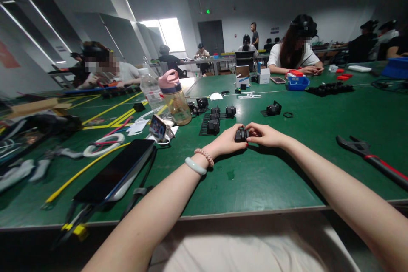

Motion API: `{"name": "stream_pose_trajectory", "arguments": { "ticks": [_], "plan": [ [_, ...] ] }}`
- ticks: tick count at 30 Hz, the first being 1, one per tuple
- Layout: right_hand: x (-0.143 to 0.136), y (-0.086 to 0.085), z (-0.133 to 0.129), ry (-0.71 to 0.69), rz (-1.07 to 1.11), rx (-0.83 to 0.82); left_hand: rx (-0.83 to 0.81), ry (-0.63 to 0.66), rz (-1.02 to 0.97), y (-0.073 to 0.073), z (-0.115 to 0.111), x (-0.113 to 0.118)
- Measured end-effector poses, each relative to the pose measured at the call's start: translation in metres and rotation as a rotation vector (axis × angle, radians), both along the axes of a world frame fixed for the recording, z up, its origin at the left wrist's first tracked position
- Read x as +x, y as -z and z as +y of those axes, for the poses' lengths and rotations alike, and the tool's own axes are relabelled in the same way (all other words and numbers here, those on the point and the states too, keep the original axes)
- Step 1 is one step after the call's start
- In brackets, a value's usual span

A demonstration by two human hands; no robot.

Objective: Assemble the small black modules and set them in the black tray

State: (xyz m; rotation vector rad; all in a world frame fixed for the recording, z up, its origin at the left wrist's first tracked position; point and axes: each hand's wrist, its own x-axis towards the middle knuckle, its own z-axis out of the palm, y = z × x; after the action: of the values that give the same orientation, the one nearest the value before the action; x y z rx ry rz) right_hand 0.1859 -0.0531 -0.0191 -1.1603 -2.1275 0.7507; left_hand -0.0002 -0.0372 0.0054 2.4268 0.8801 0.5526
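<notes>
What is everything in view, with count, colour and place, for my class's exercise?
Table: one, green, foreground
Held part: one, black, centre
Loose black parts: several, black, beyond it
Drinking bottle: one, amber and pink, left of centre
Clear bottle: one, clear, beside it
Flat device: one, black top, near left
Pliers: one, black and red, right
Yellow cable: one, yellow, left
Bins: two, blue, right
Other people: several, white or dark tops, background
Small items: many, mixed colours, left
Bracelets: two, pinkish and pale, left wrist
Left grip: one, bare, on held part
Right grip: one, bare, on held part

green lit sign [208,11], no text legible
</notes>
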Motion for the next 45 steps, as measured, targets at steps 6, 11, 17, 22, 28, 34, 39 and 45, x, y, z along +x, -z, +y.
{"name": "stream_pose_trajectory", "arguments": {
  "ticks": [6, 11, 17, 22, 28, 34, 39, 45],
  "plan": [
    [-0.0002, 0.0000, 0.0003, -0.015, 0.014, -0.005, -0.001, -0.003, 0.000, 0.0003, 0.0009, 0.0000],
    [-0.0001, 0.0003, 0.0009, -0.024, 0.020, -0.015, -0.002, -0.015, -0.010, 0.0018, 0.0018, 0.0000],
    [-0.0005, -0.0014, -0.0002, -0.015, 0.014, -0.014, 0.014, -0.018, -0.003, 0.0034, 0.0029, -0.0005],
    [-0.0008, -0.0024, -0.0006, 0.005, -0.008, 0.006, 0.016, -0.021, 0.007, 0.0035, 0.0035, -0.0007],
    [-0.0010, -0.0018, 0.0005, 0.034, -0.036, 0.027, 0.022, -0.020, 0.012, 0.0026, 0.0028, -0.0003],
    [-0.0015, -0.0017, 0.0018, 0.064, -0.075, 0.040, 0.021, -0.033, 0.010, 0.0018, 0.0011, 0.0007],
    [-0.0017, -0.0023, 0.0025, 0.056, -0.104, 0.060, 0.028, -0.025, 0.005, 0.0026, 0.0015, 0.0003],
    [-0.0023, -0.0022, 0.0020, 0.064, -0.096, 0.062, 0.031, -0.021, 0.005, 0.0032, 0.0022, 0.0003]
  ]
}}
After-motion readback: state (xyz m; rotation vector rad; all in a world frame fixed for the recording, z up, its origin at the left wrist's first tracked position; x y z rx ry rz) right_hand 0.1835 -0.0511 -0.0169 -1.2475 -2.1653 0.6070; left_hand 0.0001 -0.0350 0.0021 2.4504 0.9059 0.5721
